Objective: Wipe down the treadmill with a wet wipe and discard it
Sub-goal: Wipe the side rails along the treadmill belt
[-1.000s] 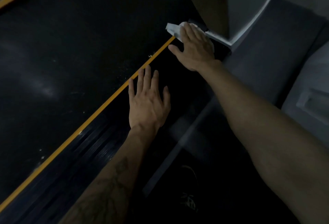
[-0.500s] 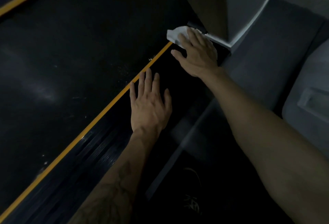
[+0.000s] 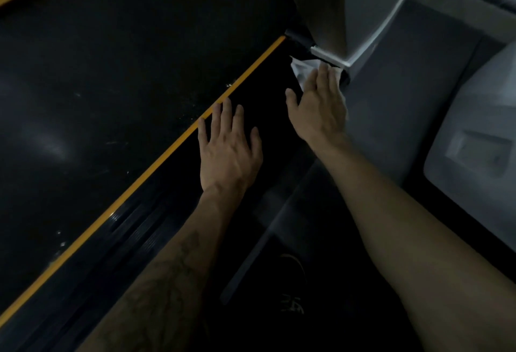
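Observation:
The treadmill's black belt (image 3: 111, 86) fills the left of the view, edged by a yellow stripe (image 3: 173, 150). Right of the stripe runs the dark side rail (image 3: 273, 105). My right hand (image 3: 318, 108) lies flat with straight fingers on a white wet wipe (image 3: 300, 68), pressing it onto the rail at the foot of the grey upright (image 3: 360, 10). My left hand (image 3: 229, 150) rests flat on the rail beside the stripe, fingers spread, holding nothing.
Grey floor (image 3: 413, 94) lies right of the rail. A pale grey housing (image 3: 474, 142) with a recessed panel sits at the right edge. A dark shoe (image 3: 290, 281) shows low down beside the treadmill's frame.
My right hand has slid the wipe back along the rail, from the end of the yellow stripe toward the rail's outer edge under the upright. My left hand stays put.

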Action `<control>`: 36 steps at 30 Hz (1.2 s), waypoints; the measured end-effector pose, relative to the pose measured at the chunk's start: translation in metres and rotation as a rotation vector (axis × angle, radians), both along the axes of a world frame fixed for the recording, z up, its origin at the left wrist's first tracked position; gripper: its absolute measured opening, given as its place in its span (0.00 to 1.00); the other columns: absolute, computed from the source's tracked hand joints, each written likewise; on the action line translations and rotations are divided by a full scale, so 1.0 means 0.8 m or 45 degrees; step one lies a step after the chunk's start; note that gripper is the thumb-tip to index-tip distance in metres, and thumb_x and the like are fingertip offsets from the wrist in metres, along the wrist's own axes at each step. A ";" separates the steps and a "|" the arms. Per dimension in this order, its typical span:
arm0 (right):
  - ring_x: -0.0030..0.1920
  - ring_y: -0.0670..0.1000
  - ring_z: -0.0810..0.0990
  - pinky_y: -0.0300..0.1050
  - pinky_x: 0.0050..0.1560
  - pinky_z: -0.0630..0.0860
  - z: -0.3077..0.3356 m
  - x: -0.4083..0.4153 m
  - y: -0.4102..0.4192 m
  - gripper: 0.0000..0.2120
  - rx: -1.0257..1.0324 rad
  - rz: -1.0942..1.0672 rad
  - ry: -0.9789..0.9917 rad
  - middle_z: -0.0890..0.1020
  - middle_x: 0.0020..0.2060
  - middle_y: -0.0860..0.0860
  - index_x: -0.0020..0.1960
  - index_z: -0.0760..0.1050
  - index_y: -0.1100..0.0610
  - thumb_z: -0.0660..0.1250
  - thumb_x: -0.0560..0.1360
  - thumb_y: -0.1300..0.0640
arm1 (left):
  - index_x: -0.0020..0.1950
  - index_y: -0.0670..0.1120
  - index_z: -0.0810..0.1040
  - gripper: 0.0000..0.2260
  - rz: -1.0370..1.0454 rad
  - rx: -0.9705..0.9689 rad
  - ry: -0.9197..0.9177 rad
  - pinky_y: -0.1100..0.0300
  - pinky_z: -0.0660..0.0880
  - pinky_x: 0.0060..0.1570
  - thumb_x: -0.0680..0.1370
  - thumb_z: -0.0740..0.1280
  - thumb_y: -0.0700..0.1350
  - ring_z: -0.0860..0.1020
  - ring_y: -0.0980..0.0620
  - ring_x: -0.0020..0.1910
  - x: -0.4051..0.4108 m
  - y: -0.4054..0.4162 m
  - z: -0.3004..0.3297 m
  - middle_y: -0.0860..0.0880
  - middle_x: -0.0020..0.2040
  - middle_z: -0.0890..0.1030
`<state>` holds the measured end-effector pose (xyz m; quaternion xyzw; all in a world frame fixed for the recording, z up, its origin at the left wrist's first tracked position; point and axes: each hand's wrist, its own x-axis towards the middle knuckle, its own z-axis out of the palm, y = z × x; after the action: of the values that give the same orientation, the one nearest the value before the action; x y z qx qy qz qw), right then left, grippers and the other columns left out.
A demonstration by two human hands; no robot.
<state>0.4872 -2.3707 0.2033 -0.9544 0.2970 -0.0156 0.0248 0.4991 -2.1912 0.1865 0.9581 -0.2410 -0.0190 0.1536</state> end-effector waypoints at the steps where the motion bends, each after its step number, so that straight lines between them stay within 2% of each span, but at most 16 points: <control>1: 0.83 0.59 0.49 0.51 0.81 0.50 0.004 -0.004 0.000 0.36 0.021 0.019 0.009 0.53 0.82 0.64 0.81 0.53 0.70 0.50 0.86 0.42 | 0.84 0.46 0.56 0.27 -0.012 0.008 0.009 0.45 0.41 0.82 0.87 0.48 0.57 0.43 0.50 0.84 -0.002 0.001 0.001 0.46 0.85 0.51; 7: 0.81 0.59 0.56 0.52 0.77 0.61 0.006 -0.026 0.016 0.33 0.055 0.117 -0.036 0.57 0.81 0.63 0.80 0.56 0.69 0.55 0.85 0.46 | 0.85 0.46 0.50 0.29 -0.144 0.113 0.145 0.46 0.40 0.81 0.87 0.48 0.58 0.41 0.47 0.84 0.003 0.017 0.015 0.45 0.85 0.45; 11: 0.79 0.60 0.62 0.52 0.72 0.68 0.003 -0.041 0.034 0.25 0.027 0.252 -0.121 0.64 0.78 0.62 0.77 0.63 0.69 0.57 0.85 0.55 | 0.84 0.46 0.53 0.29 -0.273 0.162 0.226 0.47 0.45 0.82 0.87 0.54 0.56 0.45 0.47 0.84 0.009 0.044 0.036 0.45 0.85 0.48; 14: 0.70 0.63 0.74 0.56 0.62 0.77 0.002 -0.050 0.051 0.21 0.004 0.333 -0.236 0.73 0.73 0.63 0.72 0.70 0.70 0.63 0.82 0.61 | 0.83 0.45 0.57 0.28 -0.319 0.160 0.218 0.47 0.50 0.81 0.86 0.56 0.55 0.51 0.45 0.83 0.007 0.071 0.048 0.43 0.85 0.53; 18: 0.60 0.63 0.81 0.56 0.50 0.81 0.006 -0.060 0.078 0.18 -0.049 0.493 -0.302 0.80 0.66 0.60 0.67 0.77 0.67 0.67 0.78 0.65 | 0.82 0.44 0.59 0.28 -0.269 0.130 0.184 0.46 0.54 0.80 0.86 0.57 0.55 0.55 0.43 0.82 -0.006 0.110 0.062 0.42 0.84 0.56; 20: 0.56 0.63 0.82 0.56 0.45 0.81 0.013 -0.065 0.098 0.15 -0.042 0.577 -0.335 0.82 0.61 0.59 0.64 0.79 0.65 0.68 0.77 0.66 | 0.83 0.44 0.59 0.28 -0.240 0.135 0.180 0.45 0.53 0.80 0.86 0.57 0.55 0.55 0.43 0.82 -0.009 0.129 0.068 0.42 0.84 0.56; 24: 0.60 0.62 0.80 0.57 0.49 0.81 0.028 -0.070 0.146 0.15 0.029 0.685 -0.287 0.80 0.64 0.58 0.66 0.78 0.65 0.65 0.79 0.67 | 0.82 0.45 0.59 0.29 -0.168 0.133 0.166 0.45 0.54 0.80 0.85 0.58 0.57 0.56 0.43 0.82 -0.015 0.174 0.075 0.43 0.84 0.57; 36: 0.59 0.57 0.80 0.51 0.44 0.79 0.071 -0.076 0.296 0.18 0.032 1.043 -0.289 0.79 0.63 0.54 0.65 0.77 0.61 0.66 0.76 0.69 | 0.83 0.46 0.57 0.30 0.154 0.116 0.155 0.47 0.52 0.81 0.85 0.56 0.58 0.54 0.44 0.83 -0.079 0.339 0.107 0.44 0.84 0.55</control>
<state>0.4266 -2.1341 0.2600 -0.9854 -0.1112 -0.1058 0.0732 0.4359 -1.9201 0.2719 0.9740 -0.1717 -0.0787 0.1251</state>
